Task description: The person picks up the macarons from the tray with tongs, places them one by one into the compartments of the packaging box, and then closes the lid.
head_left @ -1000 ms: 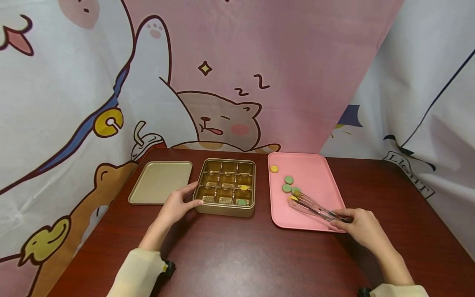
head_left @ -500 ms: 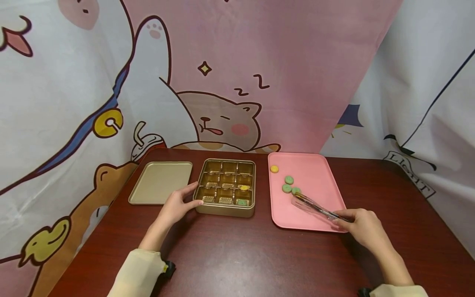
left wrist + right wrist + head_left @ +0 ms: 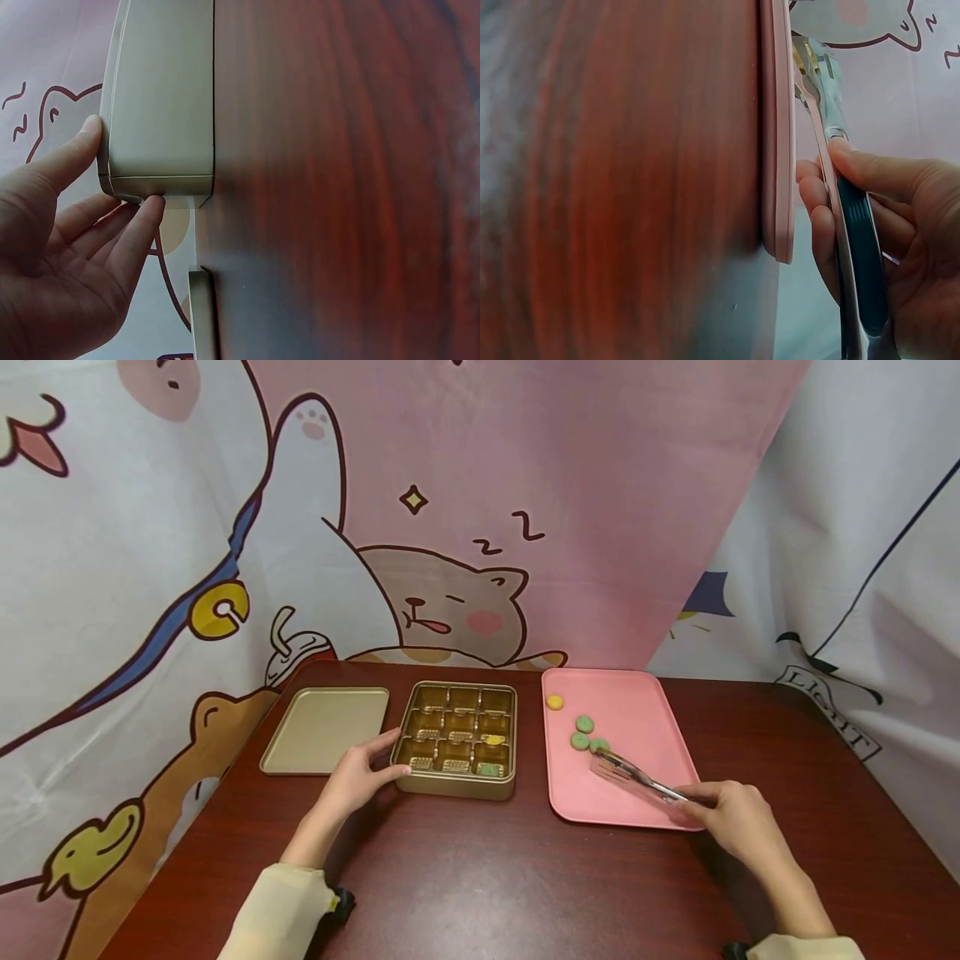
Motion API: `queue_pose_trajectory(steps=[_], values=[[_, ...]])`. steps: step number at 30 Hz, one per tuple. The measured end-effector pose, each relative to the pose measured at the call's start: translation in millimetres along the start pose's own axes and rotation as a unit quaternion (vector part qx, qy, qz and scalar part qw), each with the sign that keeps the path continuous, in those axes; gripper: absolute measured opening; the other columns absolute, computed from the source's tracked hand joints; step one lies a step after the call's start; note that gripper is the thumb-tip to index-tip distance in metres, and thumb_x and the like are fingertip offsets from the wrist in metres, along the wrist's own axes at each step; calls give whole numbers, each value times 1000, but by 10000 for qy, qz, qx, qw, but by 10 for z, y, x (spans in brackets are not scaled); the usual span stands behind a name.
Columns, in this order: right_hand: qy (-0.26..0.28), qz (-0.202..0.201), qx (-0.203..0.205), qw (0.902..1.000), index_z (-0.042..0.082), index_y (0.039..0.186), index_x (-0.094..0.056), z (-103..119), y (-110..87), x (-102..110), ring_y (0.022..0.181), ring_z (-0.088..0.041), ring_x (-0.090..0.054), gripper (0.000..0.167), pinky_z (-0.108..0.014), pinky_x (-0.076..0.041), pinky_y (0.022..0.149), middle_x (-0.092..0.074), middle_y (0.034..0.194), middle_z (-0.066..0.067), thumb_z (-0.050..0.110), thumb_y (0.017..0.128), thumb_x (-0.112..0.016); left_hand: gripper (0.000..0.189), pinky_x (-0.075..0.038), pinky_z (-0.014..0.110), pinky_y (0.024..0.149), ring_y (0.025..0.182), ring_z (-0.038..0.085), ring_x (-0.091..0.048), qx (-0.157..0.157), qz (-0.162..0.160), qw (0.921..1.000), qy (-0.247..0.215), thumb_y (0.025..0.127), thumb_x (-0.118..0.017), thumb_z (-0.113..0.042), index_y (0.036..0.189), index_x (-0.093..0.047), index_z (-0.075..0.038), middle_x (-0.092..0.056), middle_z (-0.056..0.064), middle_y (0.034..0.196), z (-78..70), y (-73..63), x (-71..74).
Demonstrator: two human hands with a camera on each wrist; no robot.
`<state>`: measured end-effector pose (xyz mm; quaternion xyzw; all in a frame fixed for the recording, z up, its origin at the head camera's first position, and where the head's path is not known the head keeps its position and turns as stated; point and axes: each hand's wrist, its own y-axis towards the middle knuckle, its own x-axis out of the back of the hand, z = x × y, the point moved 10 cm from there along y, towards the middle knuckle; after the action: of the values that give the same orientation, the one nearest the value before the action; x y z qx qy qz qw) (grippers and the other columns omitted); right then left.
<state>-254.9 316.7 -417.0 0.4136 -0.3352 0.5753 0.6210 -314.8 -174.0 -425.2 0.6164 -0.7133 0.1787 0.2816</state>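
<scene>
In the head view, my left hand (image 3: 365,774) holds the near left corner of a gold tin box (image 3: 454,785), thumb at its front rim and fingers against its side. A gold insert divides the tin into several compartments. One holds a yellow piece (image 3: 494,739), and the near right one a green piece (image 3: 489,769). My right hand (image 3: 731,818) grips metal tongs (image 3: 862,255) with dark green handle inlays. Their tips are low over the pink tray (image 3: 660,718), beside a small green disc (image 3: 598,746). Something yellow (image 3: 804,54) shows between the tips in the right wrist view.
Two more green discs, one of them at the back (image 3: 584,724), and a yellow disc (image 3: 554,702) lie on the tray. A flat gold lid (image 3: 327,727) lies left of the tin on the dark red table (image 3: 465,877). A printed curtain stands behind.
The tongs have closed and turned slightly at their tips. The yellow disc near them is no longer seen on the tray in the head view. My left hand and the tin stay put.
</scene>
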Motion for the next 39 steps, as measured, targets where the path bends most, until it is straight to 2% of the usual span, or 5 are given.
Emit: queue_pose_trajectory(steps=[7,13,21,26,39], values=[[30,-161,102,9998,8,98,-81,57,26,39,90,-38,-70,17,-54,-53,71,-75,97,-22,14,81,-80,67,-44,51,110,135,37,-51,-15,11,9999,-112,89,-75,-15,147,-46,0,-46,17,153,-2,1,-8],[48,-357,209,9991,9,96,-81,113,55,81,86,-36,-70,16,-41,-50,65,-76,94,-20,13,80,-80,67,-43,51,111,136,37,-50,-35,-11,9999,-146,88,-76,-14,147,-47,1,-46,17,153,0,-1,-9],[149,-302,82,9994,8,98,-81,162,95,98,67,-15,-54,18,-27,-35,56,-75,79,-10,15,82,-79,67,-41,51,113,138,36,-48,-57,-33,10000,-50,88,-77,-16,146,-48,0,-47,17,152,-7,-3,-4],[244,-228,71,9994,7,101,-80,196,132,113,61,-7,-56,19,-24,-37,52,-74,76,-5,15,83,-78,67,-41,52,113,139,35,-48,-49,-9,10000,-41,88,-76,-16,146,-48,0,-47,17,152,-6,-2,-4],[351,-408,214,9983,3,102,-79,315,227,223,62,-10,-62,20,-23,-41,49,-75,75,-6,13,84,-78,67,-40,52,114,140,35,-46,-35,6,10000,29,88,-76,-18,147,-48,-2,-47,16,152,12,7,-3]])
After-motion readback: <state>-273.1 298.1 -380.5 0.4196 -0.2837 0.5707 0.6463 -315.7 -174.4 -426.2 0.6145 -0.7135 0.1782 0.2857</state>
